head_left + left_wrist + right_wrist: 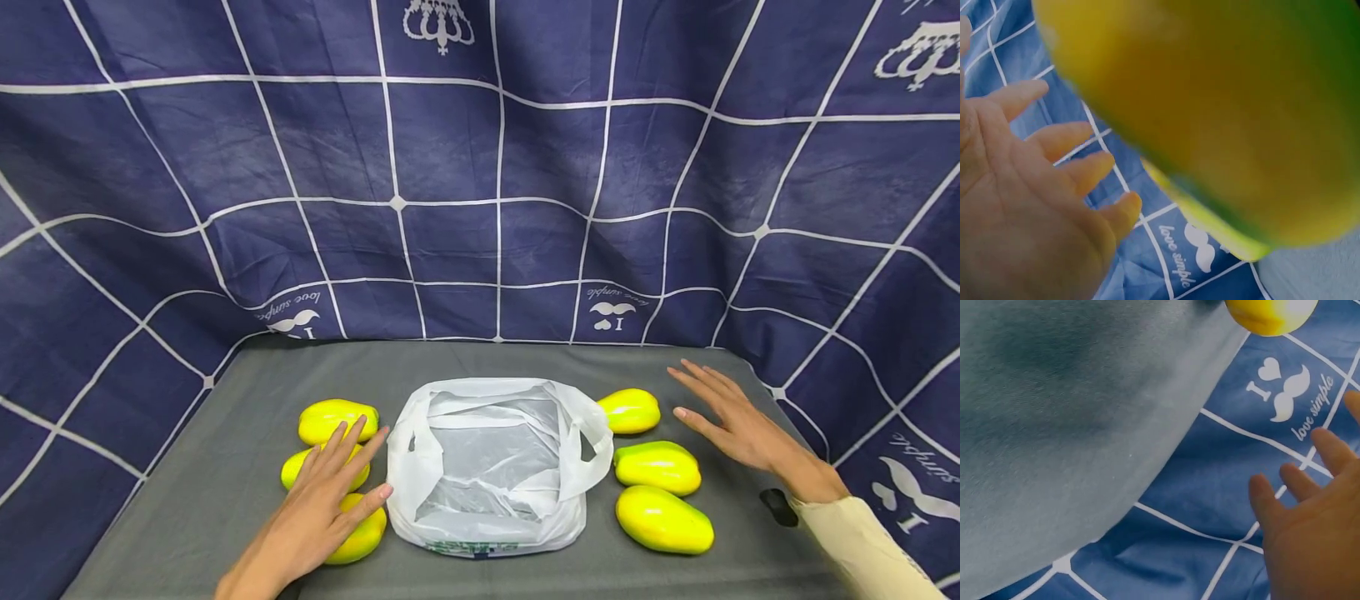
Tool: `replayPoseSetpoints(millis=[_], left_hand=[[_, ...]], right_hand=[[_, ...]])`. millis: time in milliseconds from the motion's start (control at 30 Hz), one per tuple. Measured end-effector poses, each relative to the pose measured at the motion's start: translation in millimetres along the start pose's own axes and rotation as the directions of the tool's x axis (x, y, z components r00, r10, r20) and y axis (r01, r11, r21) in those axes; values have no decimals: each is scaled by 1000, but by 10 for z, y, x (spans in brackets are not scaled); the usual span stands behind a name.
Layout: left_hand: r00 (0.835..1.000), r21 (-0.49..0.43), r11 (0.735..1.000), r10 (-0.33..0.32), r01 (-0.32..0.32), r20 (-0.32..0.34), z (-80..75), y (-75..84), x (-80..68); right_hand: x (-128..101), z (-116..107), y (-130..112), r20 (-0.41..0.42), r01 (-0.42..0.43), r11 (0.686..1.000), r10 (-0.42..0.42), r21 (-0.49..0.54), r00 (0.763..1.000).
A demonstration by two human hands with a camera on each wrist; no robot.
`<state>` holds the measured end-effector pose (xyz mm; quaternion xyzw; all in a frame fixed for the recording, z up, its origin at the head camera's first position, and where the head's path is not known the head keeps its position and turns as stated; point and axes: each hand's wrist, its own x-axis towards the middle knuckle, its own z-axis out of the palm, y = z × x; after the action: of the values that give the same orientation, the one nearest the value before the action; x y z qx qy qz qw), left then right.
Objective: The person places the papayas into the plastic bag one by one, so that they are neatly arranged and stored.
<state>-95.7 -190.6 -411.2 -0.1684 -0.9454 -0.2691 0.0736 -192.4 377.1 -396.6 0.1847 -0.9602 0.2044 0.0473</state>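
A white plastic bag (pixel 411 496) stands on the table with its mouth spread wide and its handles out to the sides. Three yellow-green papayas lie left of it: a back one (pixel 324 419), a middle one (pixel 294 471) and a front one (pixel 363 540). My left hand (pixel 315 512), fingers spread, overlaps them in the head view; its wrist view shows a papaya (pixel 1210 119) large beside the empty palm. Right of the bag are a back papaya (pixel 632 411), a middle one (pixel 660 468) and a front one (pixel 663 521). My right hand (pixel 731 425) hovers beside them, fingers extended, holding nothing.
Grey cloth covers the table (pixel 247 450). A dark blue curtain (pixel 450 242) with white grid lines hangs behind and along both sides. A small black object (pixel 778 507) shows at my right wrist, by the cream sleeve (pixel 862 542).
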Motion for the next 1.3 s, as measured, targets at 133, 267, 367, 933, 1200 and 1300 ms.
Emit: replayPoseSetpoints(millis=[133,267,367,933,1200,1300], left_hand=[[999,3,999,35,-35,2,60,29,19],[999,21,999,49,-49,0,114,36,20],[997,44,996,72,-71,-7,153,26,16],[992,54,991,124,-122,-39,252,-34,-6],[992,45,992,119,-117,-33,270,-59,-8],[991,57,991,127,-125,-40,276,-73,-10]], right_hand=[[151,2,-6,30,7,999,-8,47,1000],[284,22,1,51,28,998,-31,62,998],[364,49,43,37,88,994,-90,66,995],[590,244,37,213,85,957,-147,276,966],[566,303,56,249,39,960,-111,277,962],[567,310,56,267,26,953,-111,301,957]])
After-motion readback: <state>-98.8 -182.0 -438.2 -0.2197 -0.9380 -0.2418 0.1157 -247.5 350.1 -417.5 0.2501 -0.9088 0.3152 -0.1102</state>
